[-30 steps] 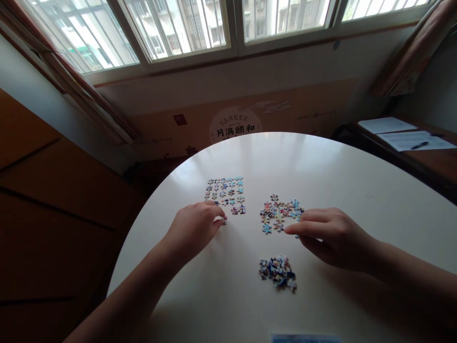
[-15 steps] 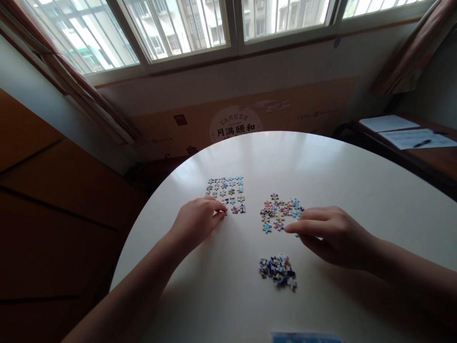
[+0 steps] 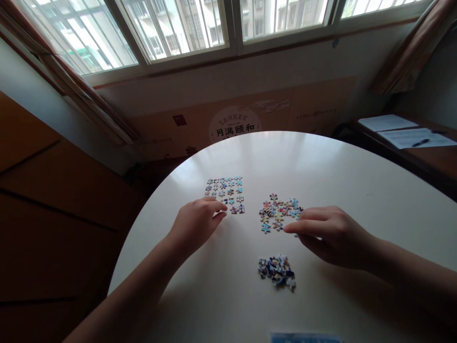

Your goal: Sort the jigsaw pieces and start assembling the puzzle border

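On a round white table (image 3: pixel 321 162) lie three groups of small jigsaw pieces. Spaced-out pieces in rows (image 3: pixel 225 189) lie at the left, and my left hand (image 3: pixel 195 224) rests at their near edge, fingers pinched together at the bottom row; what they hold is too small to make out. A loose colourful heap (image 3: pixel 279 210) lies in the middle. My right hand (image 3: pixel 330 233) lies beside this heap, its forefinger stretched out to the heap's near right edge and the other fingers curled. A darker blue heap (image 3: pixel 277 270) lies nearer to me, between both arms.
A blue-edged card or box (image 3: pixel 305 337) shows at the table's near edge. A dark side desk with papers (image 3: pixel 407 136) and a pen (image 3: pixel 421 142) stands at the right. Windows and a printed cardboard panel (image 3: pixel 233 126) are behind the table; wooden panelling fills the left.
My left hand has moved up from the bare table to the bottom row of the spaced pieces, carrying a small piece there. My right hand has stayed where it was.
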Action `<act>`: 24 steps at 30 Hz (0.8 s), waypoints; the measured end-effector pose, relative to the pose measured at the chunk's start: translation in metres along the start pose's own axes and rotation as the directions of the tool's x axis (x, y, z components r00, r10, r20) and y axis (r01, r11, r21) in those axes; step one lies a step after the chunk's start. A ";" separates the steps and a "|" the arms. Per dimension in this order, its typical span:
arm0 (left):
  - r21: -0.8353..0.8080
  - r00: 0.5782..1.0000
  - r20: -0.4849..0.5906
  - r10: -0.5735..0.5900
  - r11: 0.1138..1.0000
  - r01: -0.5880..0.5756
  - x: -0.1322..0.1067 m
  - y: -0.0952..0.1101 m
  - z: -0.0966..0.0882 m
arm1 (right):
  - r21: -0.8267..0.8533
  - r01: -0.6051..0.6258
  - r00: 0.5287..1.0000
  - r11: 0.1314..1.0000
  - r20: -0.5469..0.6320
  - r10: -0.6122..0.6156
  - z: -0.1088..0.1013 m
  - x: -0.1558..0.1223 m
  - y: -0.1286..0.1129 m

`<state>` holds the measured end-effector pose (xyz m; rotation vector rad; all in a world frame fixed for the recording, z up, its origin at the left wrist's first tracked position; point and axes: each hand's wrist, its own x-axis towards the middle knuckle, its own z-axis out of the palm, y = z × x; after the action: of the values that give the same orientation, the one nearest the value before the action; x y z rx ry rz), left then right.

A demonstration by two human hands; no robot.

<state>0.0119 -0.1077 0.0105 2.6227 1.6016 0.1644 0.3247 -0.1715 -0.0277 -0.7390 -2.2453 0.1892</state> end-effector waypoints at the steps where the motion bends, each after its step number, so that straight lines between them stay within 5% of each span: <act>1: -0.002 1.000 -0.005 0.012 1.000 -0.012 0.000 0.002 0.001 | -0.001 -0.001 1.000 1.000 -0.001 0.001 0.000 0.000 0.000; 10: 0.005 0.997 -0.040 0.065 0.998 -0.065 0.004 0.006 0.019 | 0.000 -0.003 1.000 1.000 0.011 0.003 0.000 0.000 0.000; 24: 0.001 0.999 -0.041 0.030 1.000 -0.030 0.005 0.006 0.019 | -0.003 -0.009 1.000 1.000 0.022 0.009 0.002 -0.002 0.002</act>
<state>0.0221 -0.1065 -0.0077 2.6615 1.5747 0.2210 0.3255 -0.1711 -0.0307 -0.7518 -2.2636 0.1988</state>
